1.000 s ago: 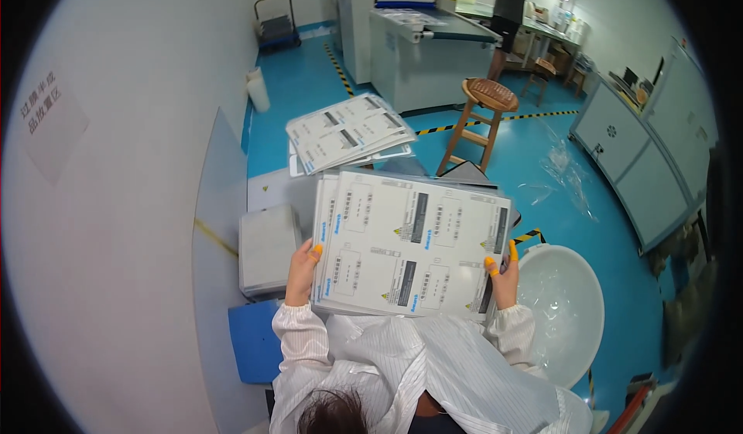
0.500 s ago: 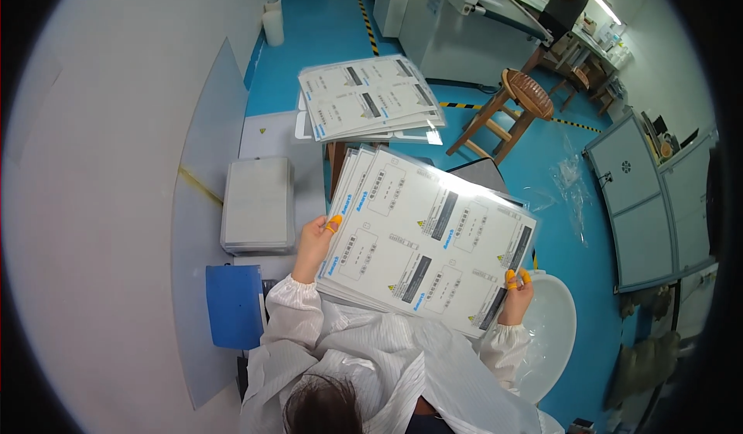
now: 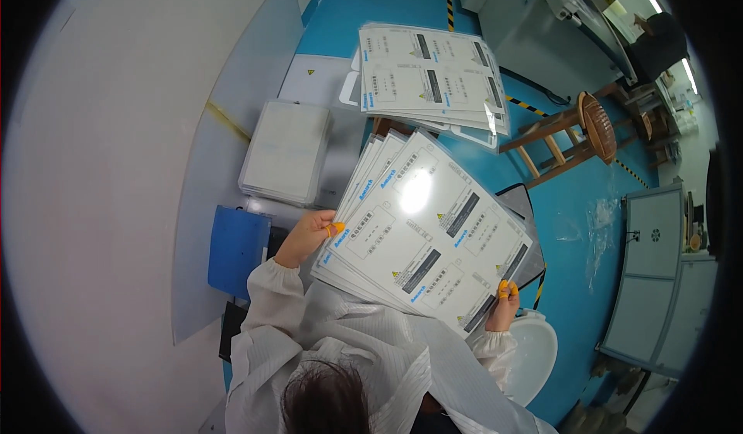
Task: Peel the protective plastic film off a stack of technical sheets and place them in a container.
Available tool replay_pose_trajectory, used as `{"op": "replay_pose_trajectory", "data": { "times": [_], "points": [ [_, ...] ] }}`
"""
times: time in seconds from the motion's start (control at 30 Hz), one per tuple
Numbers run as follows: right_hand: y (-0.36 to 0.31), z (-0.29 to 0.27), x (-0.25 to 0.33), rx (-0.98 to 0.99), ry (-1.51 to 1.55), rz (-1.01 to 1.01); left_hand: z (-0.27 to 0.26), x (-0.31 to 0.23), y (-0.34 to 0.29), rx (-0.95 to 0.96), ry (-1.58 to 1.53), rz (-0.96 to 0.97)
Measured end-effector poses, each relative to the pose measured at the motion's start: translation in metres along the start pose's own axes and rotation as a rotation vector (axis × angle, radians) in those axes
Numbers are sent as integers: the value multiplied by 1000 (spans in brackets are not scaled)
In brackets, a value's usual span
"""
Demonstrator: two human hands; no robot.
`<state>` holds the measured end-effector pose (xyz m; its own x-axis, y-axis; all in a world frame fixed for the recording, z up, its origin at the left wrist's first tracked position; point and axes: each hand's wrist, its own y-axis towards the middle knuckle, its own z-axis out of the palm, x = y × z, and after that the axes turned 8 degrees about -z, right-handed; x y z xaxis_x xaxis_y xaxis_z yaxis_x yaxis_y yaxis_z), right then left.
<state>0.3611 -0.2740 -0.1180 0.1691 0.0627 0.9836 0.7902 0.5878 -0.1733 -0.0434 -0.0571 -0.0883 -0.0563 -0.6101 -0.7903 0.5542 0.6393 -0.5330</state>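
Supporting the fanned stack of glossy white rectangular sheets (image 3: 433,237) is best done evenly, opposite edges being pinched by the orange-tipped left hand (image 3: 306,237) and right hand (image 3: 503,310).

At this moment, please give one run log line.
left hand: holds printed sheets, left edge; right hand: holds same sheets, right edge; ahead: second sheet stack; lower right: white basin

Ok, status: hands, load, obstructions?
Left hand, right hand: gripping glossy white rectangular printed sheets at opposite edges. Sheets fanned toward left hand. No obstruction visible.
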Motion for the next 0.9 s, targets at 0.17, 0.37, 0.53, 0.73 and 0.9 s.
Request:
{"op": "replay_pose_trajectory", "data": {
  "times": [0.17, 0.37, 0.53, 0.73, 0.9],
  "points": [
    [14, -4, -2, -3, 16, 38, 17, 0, 19, -316, 269, -126],
    [17, -9, -11, -7, 149, 55, 21, -4, 41, -339, 190, -232],
    [14, -14, -2, 12, 139, 137, 21, -13, 31, -218, 32, -119],
    [16, -13, 4, 40, 31, 93, 6, -1, 25, -227, 218, -186],
    [4, -17, 5, 121, 28, -50, 4, 6, 11, -326, 276, -222]
  ]
}}
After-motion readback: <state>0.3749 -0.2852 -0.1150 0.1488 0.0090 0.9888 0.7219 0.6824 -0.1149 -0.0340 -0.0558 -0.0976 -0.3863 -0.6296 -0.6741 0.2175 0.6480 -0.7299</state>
